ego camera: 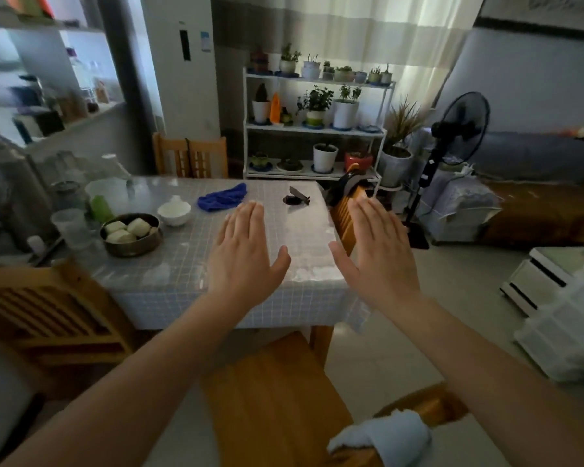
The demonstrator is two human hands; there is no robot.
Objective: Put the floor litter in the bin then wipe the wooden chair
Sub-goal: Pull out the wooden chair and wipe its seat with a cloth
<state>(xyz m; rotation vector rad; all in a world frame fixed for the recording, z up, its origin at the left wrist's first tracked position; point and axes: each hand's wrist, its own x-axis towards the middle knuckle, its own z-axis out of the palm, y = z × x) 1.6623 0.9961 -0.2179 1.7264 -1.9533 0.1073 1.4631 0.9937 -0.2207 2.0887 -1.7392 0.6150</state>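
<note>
Both hands are raised flat over the near end of the surface [182, 281], palms down and fingers spread, the left hand [243, 251] and the right hand [378, 254] each empty and touching nothing. The wooden chair [273, 392] to be wiped stands directly below them, its seat tucked partly under the surface's edge, and a pale cloth [381, 436] is draped over its back rail at the bottom of the view. No floor litter and no bin can be seen from this angle, so the step in hand appears to be finding them first. To do it well, the person would probably need to tip the head down and scan the tiled floor [418, 332] around the chair legs and under the surface before reaching for any cloth. The blue cloth [221, 198] lying on the surface, well apart from the bowl of buns [130, 232], is another candidate for wiping, but the pale one on the chair is nearer to hand.
</note>
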